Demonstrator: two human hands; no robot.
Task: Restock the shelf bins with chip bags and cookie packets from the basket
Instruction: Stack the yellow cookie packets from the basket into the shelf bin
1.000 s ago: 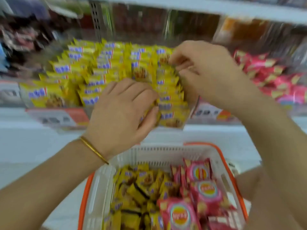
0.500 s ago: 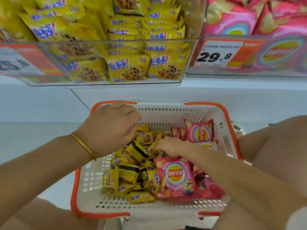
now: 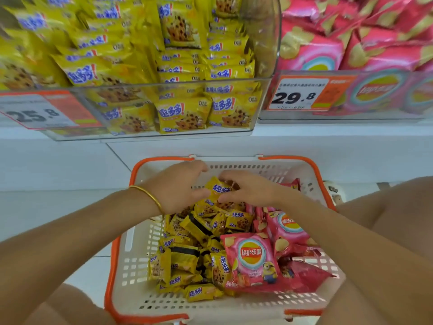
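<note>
Yellow cookie packet (image 3: 219, 189) held over the far end of the basket (image 3: 140, 266), long axis roughly crosswise, left to right and slightly tilted, printed face up. Blue-and-white 趣多多 across it, readable from the wearer's side. Round its left end the left hand (image 3: 174, 184), fingers curled above, thumb against the edge; at its right end the right hand (image 3: 251, 190), pinching, fingers on top, thumb below. Gold bangle (image 3: 150, 197) on the left wrist.

Lower in the white, orange-rimmed basket: loose cookie packets (image 3: 187, 254) heaped on the left, pointing every way, same 趣多多 print; pink chip bags (image 3: 289, 227) on the right, the nearest one face up, top edge toward the shelf, marked Lay's 乐事 with a yellow Minion figure at one lower corner.

Beyond, on the white shelf (image 3: 328, 137): clear cookie bin (image 3: 266, 38) packed with yellow 趣多多 packets, front row upright, chocolate-chip cookies pictured; left price tag (image 3: 35, 113) reading 25.8, blurred. Just beside it, clear chip bin (image 3: 379, 72) of pink Lay's bags, right price tag (image 3: 297, 95) reading 29.8, orange at its side
</note>
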